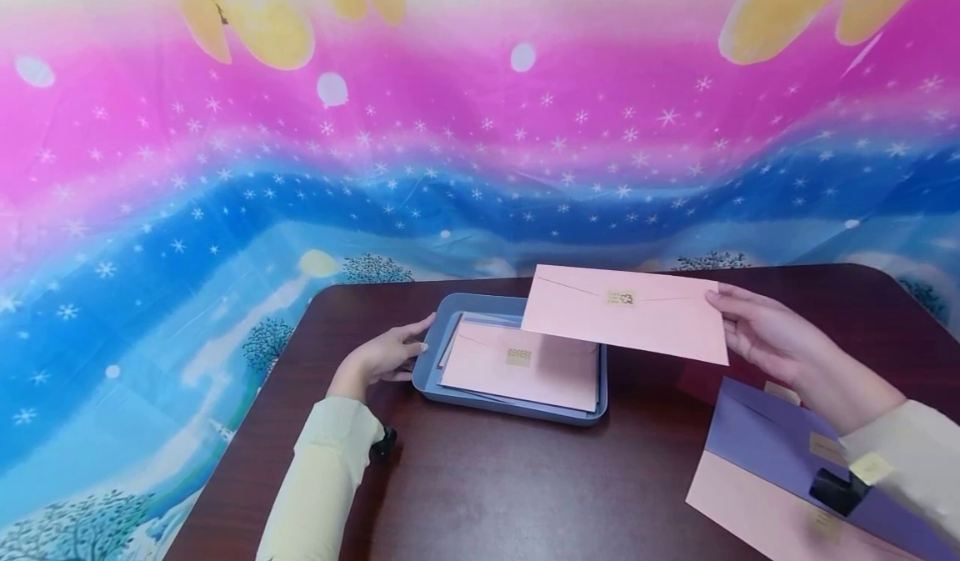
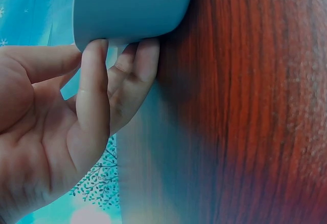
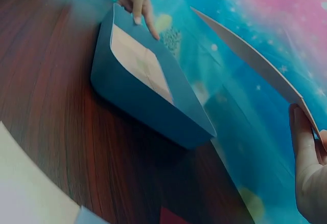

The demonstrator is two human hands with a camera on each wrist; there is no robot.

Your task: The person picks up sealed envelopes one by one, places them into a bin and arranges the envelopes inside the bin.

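Head view, raised envelope: pale-pink rectangular paper envelope (image 1: 652, 328) with gold sticker, held up, overlapping the tray's back-right area from this angle.
Head view, right hand (image 1: 776, 332): grip pinches the envelope's right edge, thumb against fingers.
Head view, tray: blue-grey shallow round-cornered tray (image 1: 424, 378) on the dark red-brown table (image 1: 562, 494); another pink stickered envelope (image 1: 540, 378) tops its stack.
Head view, near right: purple paper envelope (image 1: 757, 423) and a loose pink envelope (image 1: 750, 494), near the right forearm.
Left wrist view, left hand (image 2: 66, 127): grip has thumb and bent fingers holding the tray's end.
Right wrist view, envelope angle: tilted, nearly edge-on, apart from the tray.
Handling, judged: one-edge pinch may let the far end sag; keep it level, above the rim, square to the stack; brace the tray without tipping.
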